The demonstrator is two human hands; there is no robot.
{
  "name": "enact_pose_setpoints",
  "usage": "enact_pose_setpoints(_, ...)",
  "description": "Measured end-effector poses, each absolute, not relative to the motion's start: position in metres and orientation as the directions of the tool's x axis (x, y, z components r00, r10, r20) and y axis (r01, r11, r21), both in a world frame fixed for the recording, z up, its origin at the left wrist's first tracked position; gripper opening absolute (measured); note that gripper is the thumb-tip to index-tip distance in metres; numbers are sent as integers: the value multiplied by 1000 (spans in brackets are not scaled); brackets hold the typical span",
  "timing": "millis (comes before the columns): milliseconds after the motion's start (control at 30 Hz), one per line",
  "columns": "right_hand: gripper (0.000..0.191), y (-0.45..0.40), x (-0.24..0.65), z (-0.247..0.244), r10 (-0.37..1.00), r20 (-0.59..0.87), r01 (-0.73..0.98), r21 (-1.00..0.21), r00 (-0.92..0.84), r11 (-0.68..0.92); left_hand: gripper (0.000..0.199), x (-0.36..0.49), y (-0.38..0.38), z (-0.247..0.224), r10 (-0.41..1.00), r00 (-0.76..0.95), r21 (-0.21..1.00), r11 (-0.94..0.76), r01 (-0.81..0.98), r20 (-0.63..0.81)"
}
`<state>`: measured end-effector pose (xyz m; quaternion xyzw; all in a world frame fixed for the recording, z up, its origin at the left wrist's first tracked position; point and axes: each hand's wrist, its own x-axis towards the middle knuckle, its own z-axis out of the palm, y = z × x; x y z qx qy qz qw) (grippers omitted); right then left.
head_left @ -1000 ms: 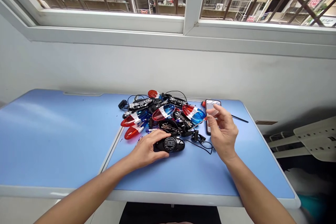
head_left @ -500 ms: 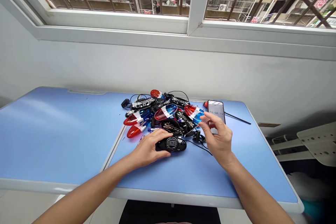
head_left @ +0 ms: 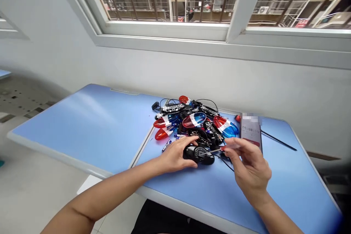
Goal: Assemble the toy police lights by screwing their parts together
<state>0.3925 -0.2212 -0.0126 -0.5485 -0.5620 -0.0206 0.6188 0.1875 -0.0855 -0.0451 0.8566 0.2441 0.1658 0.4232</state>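
My left hand (head_left: 177, 155) is closed round the left end of a black oval light base (head_left: 207, 159), which lies on the table with its round, ribbed disc facing up. In my right hand (head_left: 251, 170) is a screwdriver (head_left: 212, 151) with a reddish handle, pinched between thumb and fingers. Its thin metal shaft slants left to the disc on the base; whether the tip touches cannot be made out. A black cable (head_left: 226, 163) trails from the right end of the base.
Behind my hands lies a heap of red-and-blue light covers (head_left: 194, 120), opened black housings (head_left: 173, 108) and cables. Several batteries (head_left: 166, 146) lie left of it. A phone (head_left: 251, 131) showing a timer stands to the right, beside a black strip (head_left: 279, 140). The blue table (head_left: 82, 124) meets a windowed wall.
The view has swung left. My right hand has brought the screwdriver down and across to the black base. My left hand stays on the base.
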Motion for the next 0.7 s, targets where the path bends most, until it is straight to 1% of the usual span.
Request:
enact_pose_setpoints(167,41,-220,380,-16,554,791,686,-555,260,470,95,191,-87,-45,555,820,806,-544,233,138)
enact_pose_setpoints(333,41,-217,374,-14,513,837,696,-482,189,532,92,192,-90,-48,527,825,722,-651,237,205)
enact_pose_setpoints(500,40,-217,372,-15,514,842,705,-463,162,537,87,193,-92,-51,506,818,646,-727,233,275)
enact_pose_setpoints(700,47,-217,372,-19,495,856,697,-445,146,563,88,194,-92,-51,494,818,628,-745,222,296)
